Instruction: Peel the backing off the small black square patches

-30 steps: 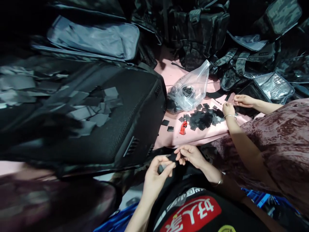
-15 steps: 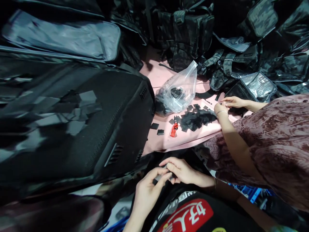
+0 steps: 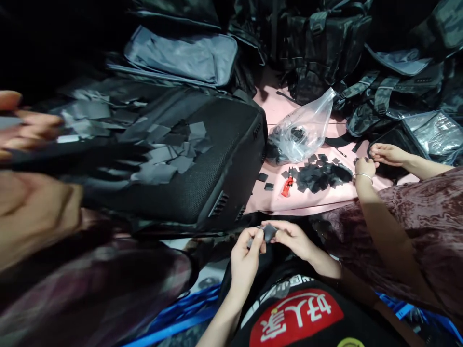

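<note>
Low in the middle of the view, my left hand (image 3: 246, 254) and my right hand (image 3: 291, 238) meet over my lap. Both pinch one small dark fabric piece (image 3: 268, 233) between thumbs and fingertips. Just beyond them lies a big black mesh-backed backpack (image 3: 202, 164) with several grey fabric squares (image 3: 170, 149) scattered on it. My black shirt with a red printed patch (image 3: 296, 320) fills the bottom edge.
A pink table (image 3: 311, 197) holds a heap of black squares (image 3: 321, 174), a small red clipper (image 3: 287, 185) and a clear plastic bag (image 3: 304, 130). A co-worker's hands (image 3: 376, 161) rest at the heap on the right. Another person's blurred hand (image 3: 25, 125) is at far left. Camouflage bags (image 3: 325, 43) pile behind.
The camera view has swung, bringing a blurred hand in at far left. My hands stay together, now holding the dark piece up between the fingertips.
</note>
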Motion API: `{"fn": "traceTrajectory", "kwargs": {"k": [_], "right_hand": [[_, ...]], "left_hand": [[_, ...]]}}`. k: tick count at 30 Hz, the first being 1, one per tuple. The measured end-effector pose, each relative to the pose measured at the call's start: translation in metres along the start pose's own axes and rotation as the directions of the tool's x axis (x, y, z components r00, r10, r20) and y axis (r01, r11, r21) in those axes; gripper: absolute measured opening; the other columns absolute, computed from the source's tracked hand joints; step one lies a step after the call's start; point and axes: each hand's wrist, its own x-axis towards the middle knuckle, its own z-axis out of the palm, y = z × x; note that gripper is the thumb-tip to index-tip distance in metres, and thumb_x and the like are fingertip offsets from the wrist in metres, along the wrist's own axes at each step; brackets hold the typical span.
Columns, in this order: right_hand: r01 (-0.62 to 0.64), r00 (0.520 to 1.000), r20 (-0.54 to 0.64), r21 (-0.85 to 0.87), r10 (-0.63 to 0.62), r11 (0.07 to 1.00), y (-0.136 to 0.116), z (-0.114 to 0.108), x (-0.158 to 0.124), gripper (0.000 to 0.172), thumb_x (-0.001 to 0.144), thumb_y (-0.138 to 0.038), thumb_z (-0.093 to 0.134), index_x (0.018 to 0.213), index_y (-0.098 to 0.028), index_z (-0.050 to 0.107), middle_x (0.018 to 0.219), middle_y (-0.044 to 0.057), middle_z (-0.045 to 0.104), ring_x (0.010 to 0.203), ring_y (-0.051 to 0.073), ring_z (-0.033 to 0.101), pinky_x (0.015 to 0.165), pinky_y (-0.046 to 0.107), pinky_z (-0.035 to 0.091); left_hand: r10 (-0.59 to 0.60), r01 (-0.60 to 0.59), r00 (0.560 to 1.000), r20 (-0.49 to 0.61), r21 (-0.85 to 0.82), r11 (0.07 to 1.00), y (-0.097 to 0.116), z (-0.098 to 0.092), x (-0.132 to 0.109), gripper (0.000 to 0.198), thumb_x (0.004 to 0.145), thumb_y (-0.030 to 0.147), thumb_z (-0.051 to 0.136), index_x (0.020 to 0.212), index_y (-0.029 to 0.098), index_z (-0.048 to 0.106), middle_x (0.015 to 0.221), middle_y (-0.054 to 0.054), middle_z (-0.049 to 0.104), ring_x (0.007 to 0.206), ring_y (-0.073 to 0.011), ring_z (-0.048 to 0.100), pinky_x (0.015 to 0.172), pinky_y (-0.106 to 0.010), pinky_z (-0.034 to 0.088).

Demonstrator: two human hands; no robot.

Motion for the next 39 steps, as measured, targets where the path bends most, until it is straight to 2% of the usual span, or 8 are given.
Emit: {"fn": "traceTrajectory", "kwargs": {"k": [8,12,15,18,23,29,34,39], "right_hand": [[0.137,0.964,-0.264,0.346,-0.044,0.928,-0.002,0.012,0.001,0.031,0.082,-0.042,0.06,0.103,-0.02,0.068,0.112,0.009,0.065,0.106,0.022,0.06,0.093,0.04,0.048],[0.112,0.97,-0.239,0.317,-0.035,0.942,0.0,0.0,-0.002,0.037,0.08,-0.043,0.061,0.106,-0.017,0.064,0.101,0.01,0.068,0.085,0.018,0.067,0.072,0.032,0.056],[0.055,0.98,-0.199,0.249,-0.004,0.967,0.002,-0.004,-0.007,0.037,0.081,-0.043,0.06,0.104,-0.015,0.061,0.087,0.009,0.069,0.066,0.014,0.066,0.056,0.025,0.053],[0.016,0.974,-0.222,0.228,0.036,0.974,0.001,0.001,-0.012,0.034,0.081,-0.045,0.059,0.098,-0.016,0.062,0.09,0.008,0.069,0.073,0.016,0.067,0.066,0.03,0.056],[0.012,0.967,-0.25,0.224,0.046,0.975,-0.003,0.01,-0.017,0.032,0.082,-0.045,0.059,0.098,-0.019,0.065,0.104,0.008,0.067,0.099,0.019,0.063,0.085,0.034,0.052],[-0.026,0.97,-0.205,0.446,0.131,0.895,0.002,0.0,-0.008,0.037,0.074,-0.047,0.067,0.094,-0.016,0.062,0.094,0.009,0.069,0.073,0.015,0.067,0.067,0.027,0.054],[-0.015,0.977,-0.199,0.321,0.082,0.947,0.003,-0.003,-0.007,0.027,0.075,-0.037,0.064,0.088,-0.014,0.064,0.077,0.007,0.07,0.055,0.009,0.058,0.047,0.017,0.043],[-0.045,0.982,-0.182,0.085,0.06,0.995,-0.001,0.005,-0.017,0.021,0.079,-0.03,0.055,0.082,-0.012,0.067,0.064,0.004,0.067,0.044,0.006,0.048,0.041,0.017,0.036]], "left_hand": [[-0.056,0.063,0.997,0.052,-0.141,0.988,-0.001,0.005,-0.004,0.03,0.087,0.042,0.05,0.068,0.019,0.054,0.058,0.003,0.05,0.049,-0.011,0.043,0.054,-0.026,0.036],[-0.04,0.041,0.999,0.022,-0.042,0.998,-0.001,-0.006,-0.009,0.034,0.084,0.041,0.055,0.058,0.019,0.049,0.052,0.004,0.046,0.051,-0.0116,0.043,0.056,-0.025,0.035],[-0.013,0.013,1.0,0.012,0.01,1.0,0.001,-0.009,-0.012,0.021,0.08,0.039,0.059,0.075,0.02,0.053,0.055,0.005,0.049,0.052,-0.012,0.045,0.057,-0.025,0.038],[0.026,-0.036,0.996,0.088,0.118,0.992,0.003,-0.003,-0.012,0.032,0.071,0.04,0.067,0.095,0.022,0.055,0.067,0.004,0.057,0.06,-0.0146,0.054,0.063,-0.026,0.043],[0.098,-0.094,0.995,0.002,0.323,0.942,-0.001,0.005,-0.007,0.021,0.076,0.042,0.061,0.081,0.022,0.061,0.071,0.0,0.062,0.068,-0.017,0.057,0.069,-0.029,0.045],[-0.052,0.051,0.997,0.05,0.022,0.998,-0.001,-0.008,-0.004,0.023,0.077,0.041,0.06,0.07,0.02,0.055,0.054,0.002,0.053,0.059,-0.0154,0.053,0.059,-0.026,0.043],[-0.122,0.13,0.991,0.06,-0.167,0.977,0.003,-0.014,-0.01,0.023,0.074,0.037,0.065,0.083,0.017,0.058,0.064,0.001,0.058,0.052,-0.011,0.048,0.056,-0.025,0.041],[-0.08,0.085,0.991,0.11,-0.035,0.996,0.012,-0.014,-0.015,0.026,0.079,0.041,0.058,0.085,0.017,0.065,0.055,0.002,0.05,0.054,-0.0133,0.047,0.061,-0.027,0.041]]}}
